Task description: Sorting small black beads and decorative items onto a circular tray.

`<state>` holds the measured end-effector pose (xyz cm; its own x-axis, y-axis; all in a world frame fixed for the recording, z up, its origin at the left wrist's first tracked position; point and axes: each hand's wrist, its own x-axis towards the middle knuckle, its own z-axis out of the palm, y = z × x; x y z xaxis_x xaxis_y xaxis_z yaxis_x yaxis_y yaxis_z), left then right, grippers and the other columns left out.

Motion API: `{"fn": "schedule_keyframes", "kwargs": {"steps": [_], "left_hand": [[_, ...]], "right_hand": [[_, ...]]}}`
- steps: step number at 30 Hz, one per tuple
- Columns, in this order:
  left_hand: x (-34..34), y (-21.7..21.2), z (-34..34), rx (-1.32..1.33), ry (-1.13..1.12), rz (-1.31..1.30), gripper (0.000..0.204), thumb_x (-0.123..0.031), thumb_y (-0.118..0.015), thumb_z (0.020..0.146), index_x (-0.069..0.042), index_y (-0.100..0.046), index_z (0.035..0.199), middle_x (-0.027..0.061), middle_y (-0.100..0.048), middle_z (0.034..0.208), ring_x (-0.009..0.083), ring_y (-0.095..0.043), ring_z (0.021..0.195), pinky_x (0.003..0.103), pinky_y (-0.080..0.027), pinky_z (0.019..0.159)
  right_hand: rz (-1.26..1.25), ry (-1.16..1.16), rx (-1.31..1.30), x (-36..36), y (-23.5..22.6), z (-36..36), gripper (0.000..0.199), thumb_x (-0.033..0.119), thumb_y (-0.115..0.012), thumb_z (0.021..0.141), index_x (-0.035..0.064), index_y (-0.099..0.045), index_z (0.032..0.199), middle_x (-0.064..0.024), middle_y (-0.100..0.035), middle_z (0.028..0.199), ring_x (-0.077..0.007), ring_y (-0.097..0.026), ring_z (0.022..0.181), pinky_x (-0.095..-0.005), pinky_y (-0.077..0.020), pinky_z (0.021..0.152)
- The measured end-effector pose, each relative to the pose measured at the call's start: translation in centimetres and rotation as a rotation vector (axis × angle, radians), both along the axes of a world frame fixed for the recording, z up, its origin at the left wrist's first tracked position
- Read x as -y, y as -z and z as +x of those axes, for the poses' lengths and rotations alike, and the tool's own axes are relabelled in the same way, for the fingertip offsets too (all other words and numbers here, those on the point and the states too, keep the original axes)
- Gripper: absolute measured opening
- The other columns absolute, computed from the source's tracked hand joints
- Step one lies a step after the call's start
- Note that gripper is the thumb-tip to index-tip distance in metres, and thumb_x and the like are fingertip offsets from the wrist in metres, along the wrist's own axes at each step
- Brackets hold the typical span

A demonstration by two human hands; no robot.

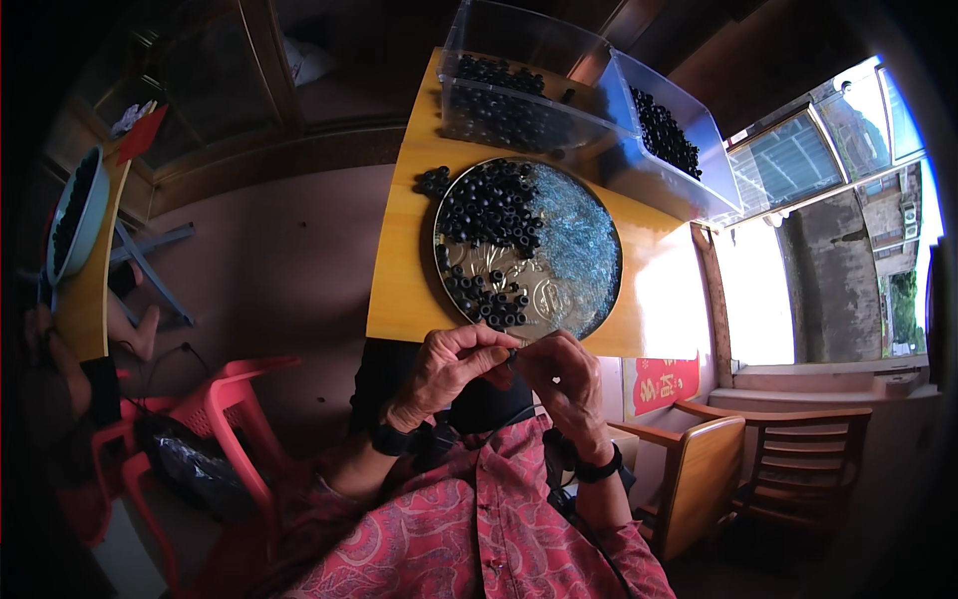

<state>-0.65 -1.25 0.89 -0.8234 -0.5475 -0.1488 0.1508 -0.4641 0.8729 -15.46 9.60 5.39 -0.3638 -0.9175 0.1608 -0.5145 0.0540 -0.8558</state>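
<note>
My left hand (451,371) and my right hand (567,384) meet at the near rim of a round metal tray (504,268), fingertips pinched together. Between the left thumb and forefinger a small dark piece shows, seemingly one of the black ring-shaped parts. What the right fingertips pinch is too small to make out. On the tray's left side lies a heap of black ring-shaped parts (489,205), with a looser group nearer to me. A pile of small clear bluish pieces (579,240) covers its right side.
The tray stands on a yellow wooden table (399,270). Behind it are two clear plastic bins (699,190) holding black parts. A few black parts (431,181) lie beside the tray. Red plastic chairs (239,419) stand at left, a wooden chair (699,479) at right. Another person's foot (147,334) shows far left.
</note>
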Motion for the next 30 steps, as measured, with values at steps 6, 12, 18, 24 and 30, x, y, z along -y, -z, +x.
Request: {"fn": "schedule_keyframes", "kwargs": {"steps": [6,12,18,24,30], "left_hand": [[0.8,0.0,1.3,-0.049,0.144,0.077,0.019,-0.010,-0.061,0.094,0.002,-0.066,0.108,0.0072,-0.068,0.079,0.0121,-0.066,0.071,0.024,-0.054,0.067],[1.0,0.6,1.7,-0.073,0.052,0.348,0.022,-0.011,-0.059,0.095,0.001,-0.065,0.112,0.0086,-0.067,0.088,0.0128,-0.065,0.072,0.026,-0.054,0.067],[1.3,2.2,1.6,-0.245,-0.017,0.456,0.023,-0.013,-0.060,0.095,0.000,-0.064,0.113,0.0118,-0.065,0.097,0.0119,-0.064,0.077,0.025,-0.054,0.068],[1.6,2.4,1.7,-0.249,-0.045,0.470,0.022,-0.013,-0.059,0.096,-0.001,-0.064,0.114,0.0103,-0.067,0.097,0.0115,-0.065,0.078,0.026,-0.056,0.070],[1.7,2.4,1.7,-0.244,-0.065,0.436,0.023,-0.014,-0.060,0.095,-0.001,-0.063,0.114,0.0095,-0.067,0.097,0.0112,-0.065,0.078,0.026,-0.057,0.072]], "right_hand": [[0.329,-0.058,0.554,0.4,-0.1,-0.6,0.015,0.008,-0.075,0.081,0.0014,-0.063,0.087,-0.0022,-0.062,0.080,-0.0092,-0.059,0.074,-0.0246,-0.0470,0.064],[0.447,-0.042,0.632,2.2,0.1,-0.4,0.016,0.015,-0.073,0.085,0.0025,-0.063,0.088,0.0011,-0.061,0.074,-0.0055,-0.054,0.065,-0.0216,-0.0422,0.057],[0.324,0.187,0.133,5.2,3.0,-2.8,0.015,0.016,-0.071,0.084,0.0020,-0.067,0.088,-0.0094,-0.066,0.076,-0.0173,-0.062,0.062,-0.0302,-0.0477,0.057],[0.312,0.248,-0.486,7.6,3.9,-2.6,0.018,0.022,-0.067,0.082,0.0078,-0.072,0.092,-0.0162,-0.063,0.092,-0.0352,-0.064,0.080,-0.0447,-0.0504,0.072],[0.373,0.204,-0.530,8.2,4.4,-3.0,0.016,0.021,-0.066,0.082,0.0083,-0.072,0.090,-0.0170,-0.062,0.091,-0.0358,-0.064,0.079,-0.0446,-0.0506,0.070]]}}
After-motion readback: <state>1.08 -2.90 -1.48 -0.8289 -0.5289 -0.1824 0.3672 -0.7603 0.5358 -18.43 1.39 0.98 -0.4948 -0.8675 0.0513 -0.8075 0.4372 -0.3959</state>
